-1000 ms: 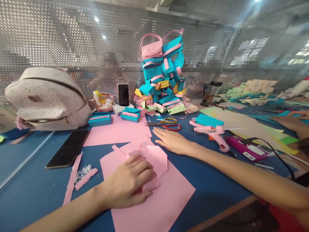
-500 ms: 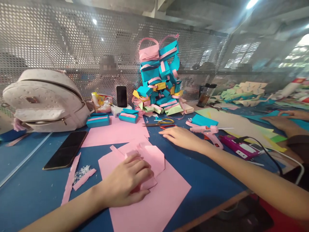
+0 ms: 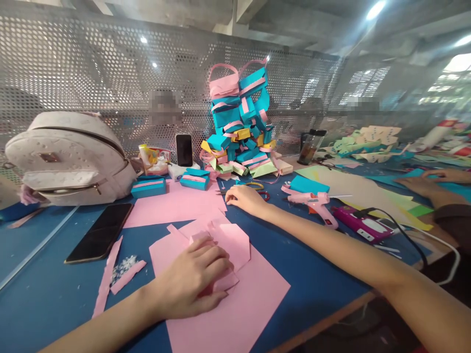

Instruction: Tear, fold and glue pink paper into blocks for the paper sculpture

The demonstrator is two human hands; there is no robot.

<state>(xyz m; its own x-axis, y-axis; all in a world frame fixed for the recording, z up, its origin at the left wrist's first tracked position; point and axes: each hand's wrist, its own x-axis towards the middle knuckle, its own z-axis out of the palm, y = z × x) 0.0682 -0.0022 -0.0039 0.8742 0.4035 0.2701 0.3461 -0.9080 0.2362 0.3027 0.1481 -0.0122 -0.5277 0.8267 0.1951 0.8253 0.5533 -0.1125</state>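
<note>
Left hand (image 3: 196,274) palm down, fingers loosely bent, over folded pink paper (image 3: 235,240) on a larger pink sheet (image 3: 250,304). It hides the fold's middle; can't tell if it pinches. Right hand (image 3: 245,199) partly covers scissors (image 3: 268,195); grip unreadable. Sheet's near end cut off by frame. Blue table (image 3: 312,289); perforated metal screen (image 3: 91,73) behind, people (image 3: 165,105) beyond it indistinct.

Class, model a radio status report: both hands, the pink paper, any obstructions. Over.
Left hand on folded pink paper. Right hand partly covering red-handled scissors; whether gripped, unclear. Pink glue gun lying beyond right forearm.
</note>
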